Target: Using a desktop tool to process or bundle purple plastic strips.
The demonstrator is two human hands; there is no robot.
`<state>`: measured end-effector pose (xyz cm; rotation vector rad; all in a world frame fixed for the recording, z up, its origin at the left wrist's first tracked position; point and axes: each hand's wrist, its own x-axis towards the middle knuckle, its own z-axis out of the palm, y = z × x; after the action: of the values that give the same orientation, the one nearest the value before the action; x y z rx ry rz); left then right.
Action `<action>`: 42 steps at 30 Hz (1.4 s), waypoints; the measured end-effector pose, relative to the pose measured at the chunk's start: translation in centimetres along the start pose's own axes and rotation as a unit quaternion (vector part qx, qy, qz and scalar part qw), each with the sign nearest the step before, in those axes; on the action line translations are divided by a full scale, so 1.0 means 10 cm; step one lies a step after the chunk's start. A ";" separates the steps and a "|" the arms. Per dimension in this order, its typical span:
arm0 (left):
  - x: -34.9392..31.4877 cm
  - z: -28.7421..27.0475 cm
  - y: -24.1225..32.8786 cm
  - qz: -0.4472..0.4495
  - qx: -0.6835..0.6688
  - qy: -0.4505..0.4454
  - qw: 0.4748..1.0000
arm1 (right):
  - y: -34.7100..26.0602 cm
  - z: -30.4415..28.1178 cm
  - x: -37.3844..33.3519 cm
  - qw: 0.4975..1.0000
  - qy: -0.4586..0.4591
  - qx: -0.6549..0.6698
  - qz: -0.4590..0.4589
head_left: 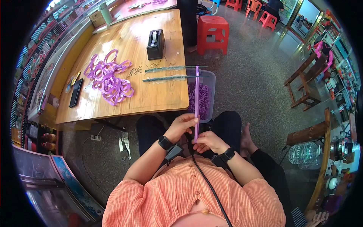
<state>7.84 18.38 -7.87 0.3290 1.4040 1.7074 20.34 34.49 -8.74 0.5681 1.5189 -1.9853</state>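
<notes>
A purple ribbon point(197, 99) runs taut in a narrow strip from two thin dark rods down toward my lap. Both rods, the far rod point(166, 69) and the near rod point(170, 78), are taped to the tabletop and jut past its right edge; the ribbon crosses their free ends. My left hand point(183, 126) is closed, pinching the ribbon along its lower part. Lower down, my right hand point(211, 142) pinches near the ribbon's bottom end. Under the rods, a clear plastic bin point(213, 85) holds many small purple pieces.
A loose heap of purple ribbon point(109, 81) lies on the wooden table point(132, 102), with a black tape dispenser point(155, 44) and a phone point(76, 92). A red stool point(213, 34) stands beyond. At right are a bare foot point(247, 139) and a wooden chair point(304, 81).
</notes>
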 end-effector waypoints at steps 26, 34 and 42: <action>0.03 0.04 -0.15 0.101 0.213 0.096 0.967 | -1.75 -0.27 1.07 0.883 0.151 0.112 -0.430; -0.24 0.12 0.03 0.165 0.325 -0.003 0.931 | -1.63 -0.31 0.84 0.904 0.127 0.022 -0.407; -0.71 0.17 0.20 0.138 0.367 -0.076 0.917 | -1.60 -0.21 0.52 0.948 0.092 0.041 -0.302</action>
<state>12.18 14.24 -3.27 1.0933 1.9054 1.2535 5.82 38.68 -1.01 0.3492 1.8973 -2.5172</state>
